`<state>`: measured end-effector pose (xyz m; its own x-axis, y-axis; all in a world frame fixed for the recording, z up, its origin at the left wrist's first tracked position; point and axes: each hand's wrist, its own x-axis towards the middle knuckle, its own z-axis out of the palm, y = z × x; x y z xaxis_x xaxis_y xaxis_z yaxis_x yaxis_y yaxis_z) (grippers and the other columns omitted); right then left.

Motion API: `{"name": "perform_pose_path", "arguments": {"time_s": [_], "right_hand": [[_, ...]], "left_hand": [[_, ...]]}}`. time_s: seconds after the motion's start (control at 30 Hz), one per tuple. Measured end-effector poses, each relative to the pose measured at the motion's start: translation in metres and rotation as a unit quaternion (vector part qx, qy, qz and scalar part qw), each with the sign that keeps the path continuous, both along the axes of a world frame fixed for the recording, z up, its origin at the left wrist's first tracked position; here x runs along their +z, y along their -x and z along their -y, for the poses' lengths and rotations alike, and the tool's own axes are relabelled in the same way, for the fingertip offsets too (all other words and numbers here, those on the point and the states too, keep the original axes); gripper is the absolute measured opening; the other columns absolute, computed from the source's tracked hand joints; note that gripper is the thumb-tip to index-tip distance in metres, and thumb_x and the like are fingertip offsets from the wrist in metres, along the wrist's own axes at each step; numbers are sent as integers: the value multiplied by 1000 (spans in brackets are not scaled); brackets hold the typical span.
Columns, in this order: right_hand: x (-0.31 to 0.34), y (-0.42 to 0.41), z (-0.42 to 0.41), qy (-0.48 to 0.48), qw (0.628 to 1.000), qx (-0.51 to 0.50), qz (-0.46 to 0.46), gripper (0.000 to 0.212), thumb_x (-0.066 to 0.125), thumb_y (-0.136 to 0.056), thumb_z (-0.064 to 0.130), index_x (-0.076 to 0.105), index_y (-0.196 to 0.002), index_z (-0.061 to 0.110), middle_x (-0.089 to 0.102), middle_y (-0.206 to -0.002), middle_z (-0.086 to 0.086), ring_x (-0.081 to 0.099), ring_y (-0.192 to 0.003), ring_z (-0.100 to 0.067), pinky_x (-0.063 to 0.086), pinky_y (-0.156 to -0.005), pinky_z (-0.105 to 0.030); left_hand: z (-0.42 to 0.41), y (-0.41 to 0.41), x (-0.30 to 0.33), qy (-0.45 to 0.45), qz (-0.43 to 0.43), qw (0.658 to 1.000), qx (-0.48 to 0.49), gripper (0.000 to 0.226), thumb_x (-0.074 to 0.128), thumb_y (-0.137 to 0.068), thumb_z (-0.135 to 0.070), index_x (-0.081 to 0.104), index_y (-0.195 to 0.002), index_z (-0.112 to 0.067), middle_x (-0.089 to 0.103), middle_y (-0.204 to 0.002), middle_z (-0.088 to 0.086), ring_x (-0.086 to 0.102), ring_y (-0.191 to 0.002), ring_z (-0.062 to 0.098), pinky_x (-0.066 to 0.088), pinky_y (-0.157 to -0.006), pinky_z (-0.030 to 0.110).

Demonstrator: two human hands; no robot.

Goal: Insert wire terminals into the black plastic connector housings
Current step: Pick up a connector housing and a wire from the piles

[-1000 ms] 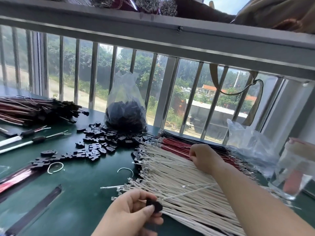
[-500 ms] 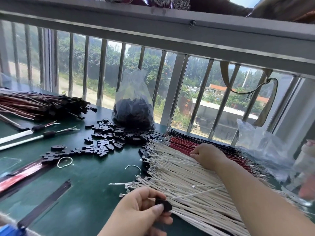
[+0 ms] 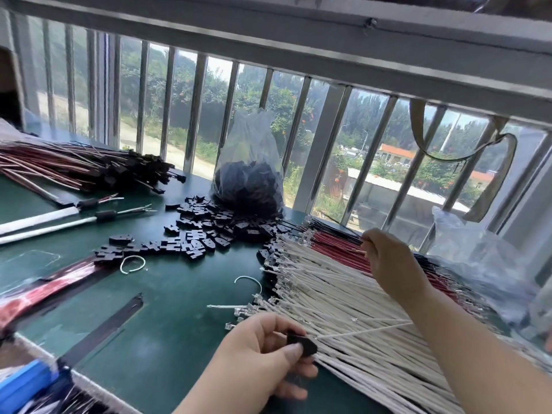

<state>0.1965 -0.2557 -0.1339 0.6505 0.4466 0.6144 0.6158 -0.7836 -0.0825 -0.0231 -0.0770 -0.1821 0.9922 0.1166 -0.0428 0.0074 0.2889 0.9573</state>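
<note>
My left hand (image 3: pixel 257 357) pinches a black connector housing (image 3: pixel 302 345) near the table's front edge; a white wire (image 3: pixel 364 330) runs from the housing to the right. My right hand (image 3: pixel 388 258) reaches over the fanned pile of white wires (image 3: pixel 334 297), its curled fingers at the red wires (image 3: pixel 334 242) behind them. Whether those fingers pinch a wire is hidden. Loose black housings (image 3: pixel 203 231) lie scattered mid-table in front of a clear bag of housings (image 3: pixel 249 174).
Finished red and white harnesses (image 3: pixel 80 165) are stacked at the back left. Two white cables (image 3: pixel 53 219) and wire ties (image 3: pixel 133 264) lie on the green table (image 3: pixel 167 309). Crumpled clear plastic (image 3: pixel 478 264) sits at right. A barred window (image 3: pixel 298 130) runs along the far edge.
The view has shifted, so everything sits further right in the picture. My right hand has lifted slightly at the red wires. My left hand still holds the housing.
</note>
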Motion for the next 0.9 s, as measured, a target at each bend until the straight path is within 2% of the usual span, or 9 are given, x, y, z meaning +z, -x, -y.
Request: {"name": "perform_pose_path", "arguments": {"time_s": [0.07, 0.13, 0.17, 0.27, 0.33, 0.4, 0.5, 0.73, 0.9], "right_hand": [[9, 13, 1, -124, 988, 58, -73, 32, 49, -92, -4, 66, -110, 16, 60, -80, 0, 48, -54, -2, 37, -50, -8], [20, 32, 2, -174, 959, 94, -203, 24, 55, -93, 11, 71, -100, 28, 62, -74, -3, 45, -50, -2, 37, -47, -12], [26, 44, 3, -153, 956, 99, -232, 13, 60, -90, 30, 71, -84, 33, 60, -65, -1, 44, -50, -2, 37, -48, -12], [35, 82, 10, -46, 970, 99, -216, 44, 56, -68, 64, 53, -51, 24, 41, -42, 10, 36, -40, -2, 36, -44, -10], [31, 107, 13, -9, 964, 111, -241, 40, 54, -70, 63, 59, -56, 26, 51, -46, 11, 43, -41, -2, 40, -45, -11], [22, 125, 16, 14, 951, 133, -277, 17, 57, -85, 45, 69, -73, 42, 65, -65, 12, 58, -51, -2, 46, -53, -13], [8, 139, 22, 26, 945, 158, -284, 50, 56, -90, 1, 68, -103, 48, 65, -89, 20, 64, -74, -2, 46, -69, -11], [-7, 157, 13, -72, 941, 184, -273, 25, 71, -83, 19, 74, -88, 43, 66, -80, 13, 60, -70, 0, 37, -60, -7], [-5, 165, 9, -68, 952, 167, -248, 29, 75, -79, 16, 71, -79, 44, 64, -70, 30, 59, -67, 9, 38, -58, -3]], "left_hand": [[0, -2, -1, 1, 9, 999, 33, 10, 55, -87, 9, 61, -88, 0, 71, -67, 14, 72, -65, 25, 55, -43, 31], [0, -3, -4, 1, 19, 997, 69, 13, 55, -87, 10, 61, -87, -2, 71, -66, 13, 71, -63, 24, 54, -41, 30], [-1, -4, -5, 0, 22, 996, 81, 14, 54, -87, 10, 61, -87, -2, 70, -65, 13, 71, -62, 23, 54, -41, 30], [-1, -5, -7, -11, 23, 997, 78, 17, 54, -87, 11, 61, -86, -4, 71, -65, 10, 71, -64, 23, 56, -46, 33], [-1, -4, -6, -9, 19, 998, 58, 15, 55, -87, 11, 60, -85, -3, 72, -66, 11, 71, -63, 22, 56, -46, 31], [-1, -3, -5, -17, 15, 999, 26, 11, 58, -85, 9, 59, -85, -2, 73, -70, 13, 72, -64, 22, 56, -48, 28], [-2, 1, -5, -51, 17, 998, -31, 10, 62, -84, 5, 60, -85, -4, 74, -75, 13, 73, -68, 24, 56, -51, 26], [-4, 6, -3, -56, 34, 997, -46, 8, 60, -83, 8, 58, -88, 2, 73, -75, 18, 70, -61, 25, 52, -47, 25], [-3, 6, -2, -61, 47, 996, -44, 8, 58, -83, 11, 58, -87, 4, 72, -74, 21, 69, -58, 27, 53, -45, 26]]}}
